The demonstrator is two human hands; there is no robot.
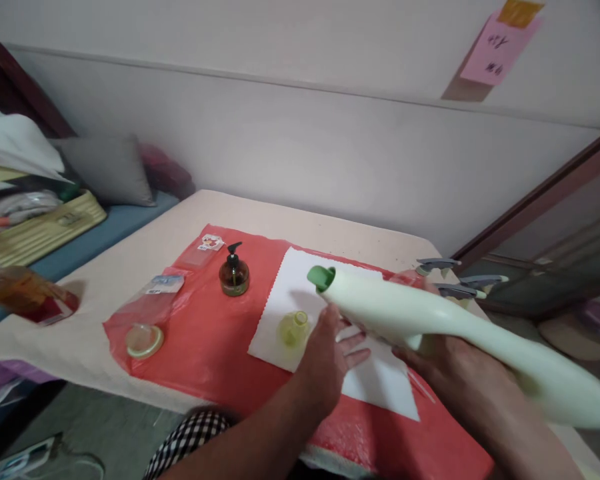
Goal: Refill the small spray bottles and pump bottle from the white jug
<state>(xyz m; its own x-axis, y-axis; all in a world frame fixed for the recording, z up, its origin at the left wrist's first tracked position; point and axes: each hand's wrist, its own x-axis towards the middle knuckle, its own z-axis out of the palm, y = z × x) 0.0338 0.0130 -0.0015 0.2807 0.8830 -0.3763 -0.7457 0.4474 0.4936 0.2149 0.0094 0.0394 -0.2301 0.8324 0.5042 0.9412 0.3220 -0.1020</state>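
A long, pale green, curved handheld device with a darker green tip is held up in front of me, tip to the left. My right hand is wrapped round it from below, near its middle; some fingers are hidden behind it. My left hand is just below the tip end, fingers spread and thumb up; whether the thumb touches the device I cannot tell. Below, a small translucent yellow-green vessel with a short neck sits on a white cloth, partly beside my left wrist.
Red plastic sheeting covers much of the table. On it stand a dark pump bottle, a round pale lid and clear packets. Spray bottles with grey trigger heads are at right. An amber bottle is at left.
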